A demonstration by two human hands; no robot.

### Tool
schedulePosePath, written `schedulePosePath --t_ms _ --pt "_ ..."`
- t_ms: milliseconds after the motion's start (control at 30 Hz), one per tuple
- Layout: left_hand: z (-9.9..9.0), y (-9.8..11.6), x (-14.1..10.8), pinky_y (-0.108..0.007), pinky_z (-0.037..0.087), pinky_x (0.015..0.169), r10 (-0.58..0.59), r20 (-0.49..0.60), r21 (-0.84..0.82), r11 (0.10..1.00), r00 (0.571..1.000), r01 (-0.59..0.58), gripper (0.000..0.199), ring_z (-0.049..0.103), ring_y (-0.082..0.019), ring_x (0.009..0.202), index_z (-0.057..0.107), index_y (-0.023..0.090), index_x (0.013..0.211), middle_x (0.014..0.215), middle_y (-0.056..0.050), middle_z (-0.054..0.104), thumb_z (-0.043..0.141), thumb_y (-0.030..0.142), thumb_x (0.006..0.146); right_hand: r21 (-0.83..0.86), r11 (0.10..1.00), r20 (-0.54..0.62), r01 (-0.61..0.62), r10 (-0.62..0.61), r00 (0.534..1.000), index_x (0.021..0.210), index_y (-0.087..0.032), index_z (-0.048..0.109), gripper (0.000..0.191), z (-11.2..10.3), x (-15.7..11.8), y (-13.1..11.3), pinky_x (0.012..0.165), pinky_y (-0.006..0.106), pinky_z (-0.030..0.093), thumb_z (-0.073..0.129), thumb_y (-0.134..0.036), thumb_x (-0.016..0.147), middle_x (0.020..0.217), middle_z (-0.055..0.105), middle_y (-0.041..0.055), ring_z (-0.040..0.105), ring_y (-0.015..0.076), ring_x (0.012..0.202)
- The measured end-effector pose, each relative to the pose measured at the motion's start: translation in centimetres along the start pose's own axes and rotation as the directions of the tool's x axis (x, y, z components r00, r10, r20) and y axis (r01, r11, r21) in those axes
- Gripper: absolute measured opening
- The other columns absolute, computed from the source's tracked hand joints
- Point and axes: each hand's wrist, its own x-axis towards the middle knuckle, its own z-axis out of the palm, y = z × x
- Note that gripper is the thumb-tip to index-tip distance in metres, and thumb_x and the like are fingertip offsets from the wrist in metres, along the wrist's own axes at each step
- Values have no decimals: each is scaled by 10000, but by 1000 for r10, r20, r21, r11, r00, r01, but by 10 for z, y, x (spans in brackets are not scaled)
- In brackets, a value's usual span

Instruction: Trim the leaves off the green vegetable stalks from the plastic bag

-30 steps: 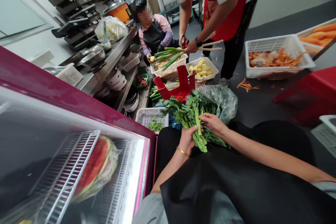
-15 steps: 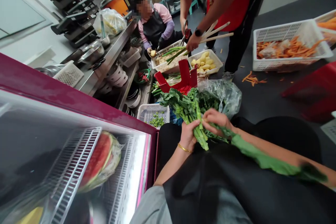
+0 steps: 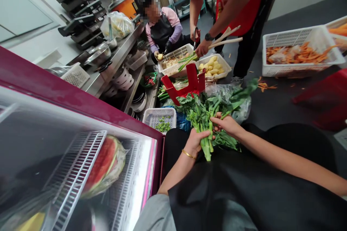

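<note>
A bunch of Chinese broccoli (image 3: 198, 115) is gripped in my left hand (image 3: 195, 142), its pale cut stems pointing down toward my lap and its leaves up and away. My right hand (image 3: 229, 124) pinches a leafy green stalk (image 3: 240, 97) beside the bunch; its leafy end reaches up to the right. The fingertips of my right hand come close to the bunch's stems, and I cannot tell whether they touch. More loose greens (image 3: 226, 140) lie beneath my hands, beside a clear plastic bag (image 3: 244, 110).
Ahead are a red plastic stool (image 3: 187, 85), a white basket with green scraps (image 3: 146, 117) and a basket of peeled potatoes (image 3: 213, 66). A co-worker (image 3: 238, 3) cuts stalks with scissors; another sits holding a potato. An open fridge (image 3: 135, 131) stands left.
A long leaf that trailed back over my right forearm is gone from there. A leafy stalk in my right hand now points up and right. My left hand still holds the bunch.
</note>
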Motion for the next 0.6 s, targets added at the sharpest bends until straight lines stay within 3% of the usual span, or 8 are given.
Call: schedulePosePath --t_ms 67,133,267,333,400,500,600 --pt "3 2 0 -278 518 604 73 -61 33 997 995 -71 431 633 -149 580 677 94 894 794 -70 701 836 213 512 -112 992 -53 53 -60 997 636 -198 493 370 2 4 -4 404 230 411 702 -500 682 428 546 -31 520 122 390" --pt "2 6 0 -280 516 598 114 -107 56 993 988 -108 407 626 -147 567 673 96 859 760 -58 694 841 206 504 -112 990 -52 85 -91 995 626 -194 511 358 1 7 -11 410 231 418 708 -488 683 452 556 -28 525 118 397" --pt "-10 14 -4 -260 488 524 49 -66 24 999 997 -47 350 624 -154 536 665 83 794 711 -77 684 815 238 519 179 982 26 54 -60 998 714 -180 573 436 -12 5 -25 389 227 394 689 -597 665 564 602 -4 526 107 413" --pt "-15 17 -5 -243 472 487 17 -38 4 1000 999 -17 329 621 -152 523 663 82 772 700 -83 681 794 258 528 218 974 40 58 -68 997 803 -177 603 493 -17 2 -31 393 225 400 683 -641 654 580 609 -5 530 107 417" --pt "-16 17 -5 -238 473 481 12 -27 4 1000 1000 -11 331 623 -152 521 666 80 779 701 -86 685 787 252 523 146 985 55 93 -102 993 762 -177 604 507 -18 1 -37 407 227 413 661 -671 664 546 600 -5 540 114 423" --pt "-10 16 -4 -247 490 506 28 -25 44 999 999 -26 353 633 -158 529 669 79 819 709 -82 697 792 208 515 -92 986 81 140 -133 988 521 -172 558 557 -16 7 -41 446 241 439 587 -690 725 447 565 26 527 118 410" --pt "-1 12 -3 -245 487 513 68 -90 50 997 994 -63 341 635 -155 531 659 92 827 711 -73 700 789 198 530 -209 968 5 138 -140 990 430 -173 540 564 -13 13 -40 457 253 451 604 -637 743 415 562 45 516 122 391"
